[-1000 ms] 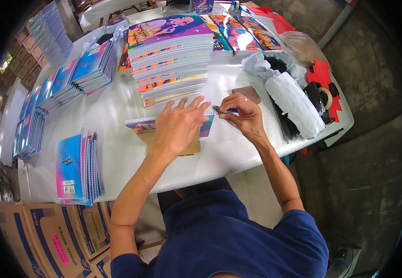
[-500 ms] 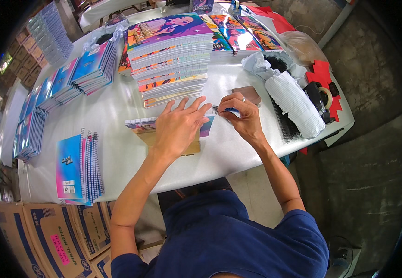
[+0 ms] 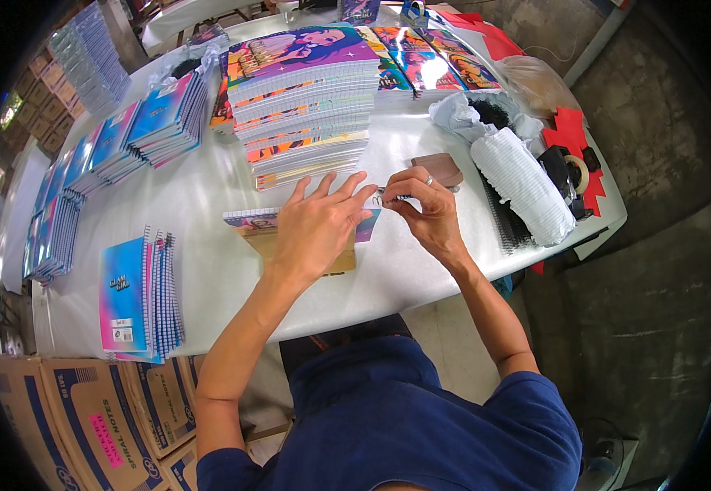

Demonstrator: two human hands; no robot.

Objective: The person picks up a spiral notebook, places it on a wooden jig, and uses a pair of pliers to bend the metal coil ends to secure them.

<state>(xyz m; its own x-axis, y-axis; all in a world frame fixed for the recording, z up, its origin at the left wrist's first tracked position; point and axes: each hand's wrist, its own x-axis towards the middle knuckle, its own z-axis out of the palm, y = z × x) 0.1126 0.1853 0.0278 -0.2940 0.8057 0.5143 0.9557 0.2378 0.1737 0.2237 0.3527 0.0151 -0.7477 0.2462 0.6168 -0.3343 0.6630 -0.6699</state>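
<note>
My left hand lies across the top edge of a notebook with spread fingers reaching over it and the thumb on the near side, holding it. Purple cover shows at both ends of this notebook, and a tan board is below my hand. At the notebook's right end, my right hand is closed in a pinch. A small dark piece with some blue shows between its fingers; its kind is mostly hidden. Just beyond both hands rises a tall stack of spiral notebooks with a purple illustrated top cover.
Blue-and-pink notebooks stand at the near left, with more stacks behind. On the right are a brown pouch-like item, a white wrapped roll, black coils and a tape roll. Cardboard boxes sit below left.
My right hand has shifted slightly, and its fingers now sit closer around the dark piece, hiding more of the blue. The left hand stays almost still on the notebook.
</note>
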